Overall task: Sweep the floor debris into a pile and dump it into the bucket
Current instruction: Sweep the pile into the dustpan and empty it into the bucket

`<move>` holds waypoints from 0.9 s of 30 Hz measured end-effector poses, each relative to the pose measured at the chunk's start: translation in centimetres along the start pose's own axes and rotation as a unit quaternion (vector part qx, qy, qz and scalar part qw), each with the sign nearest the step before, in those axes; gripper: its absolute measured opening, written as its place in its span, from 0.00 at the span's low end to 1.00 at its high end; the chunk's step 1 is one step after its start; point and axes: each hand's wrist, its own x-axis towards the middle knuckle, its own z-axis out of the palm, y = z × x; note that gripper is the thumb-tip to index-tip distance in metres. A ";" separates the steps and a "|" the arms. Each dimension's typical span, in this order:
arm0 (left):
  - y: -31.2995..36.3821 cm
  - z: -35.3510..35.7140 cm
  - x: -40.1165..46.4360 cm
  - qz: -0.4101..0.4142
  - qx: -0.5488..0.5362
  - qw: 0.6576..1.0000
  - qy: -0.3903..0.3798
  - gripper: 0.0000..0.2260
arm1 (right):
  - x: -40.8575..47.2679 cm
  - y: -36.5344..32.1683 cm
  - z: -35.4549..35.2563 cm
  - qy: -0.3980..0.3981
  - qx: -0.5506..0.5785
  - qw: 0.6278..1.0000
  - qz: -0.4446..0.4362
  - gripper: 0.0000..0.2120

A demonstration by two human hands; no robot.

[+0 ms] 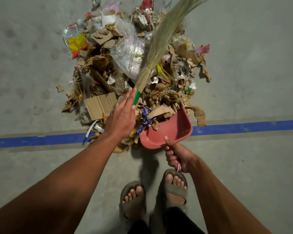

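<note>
Key relation: the grass broom [161,46] is lying over the debris pile [125,68], its long axis running from the green handle collar [136,97] near the person up and to the right, bristles fanning out past the far edge of the heap. The red dustpan [169,130] is sitting on the near right edge of the pile, mouth facing the debris.

Left grip: the left hand [121,115] is reaching to the green collar with fingers extended along it; whether it is actually clasping the handle I cannot tell. It is the hand nearer the broom.

Right grip: the right hand [179,157] is clenching the dustpan's handle, thumb pressing on the pan's back rim.

Debris: torn brown cardboard, crumpled paper, clear plastic bags and bright wrappers are lying heaped on the concrete floor [32,65], straddling the blue floor line [243,126]; a few scraps are already sitting in the pan's mouth.

Bucket: not in view.

Likely next: dragging the bristles toward the pan.
</note>
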 end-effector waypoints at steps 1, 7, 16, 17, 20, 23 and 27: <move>-0.2 0.3 0.5 -0.003 0.006 1.000 -0.006 0.29 | 0.6 -1.2 0.3 -0.003 -0.011 1.000 -0.009 0.21; -1.4 2.9 0.9 0.000 0.048 0.997 -0.063 0.30 | 3.1 -4.9 1.1 -0.013 -0.029 0.999 -0.038 0.20; -0.8 2.6 -2.6 0.003 0.054 0.988 -0.143 0.33 | 2.3 -4.9 1.8 -0.028 -0.010 0.998 -0.059 0.19; -0.4 2.2 -2.9 0.007 0.050 0.989 -0.136 0.33 | 2.1 -4.5 1.8 -0.028 -0.002 0.998 -0.058 0.19; 0.5 0.8 -4.3 0.014 0.047 0.990 -0.131 0.33 | 1.1 -3.7 2.0 -0.023 0.015 0.998 -0.060 0.19; 0.7 0.5 -6.5 0.026 0.067 0.983 -0.168 0.32 | 0.4 -3.5 2.0 -0.017 0.028 0.998 -0.062 0.19; 0.6 0.7 -8.2 0.037 0.079 0.975 -0.207 0.33 | -0.3 -3.2 2.5 -0.007 0.003 0.997 -0.075 0.20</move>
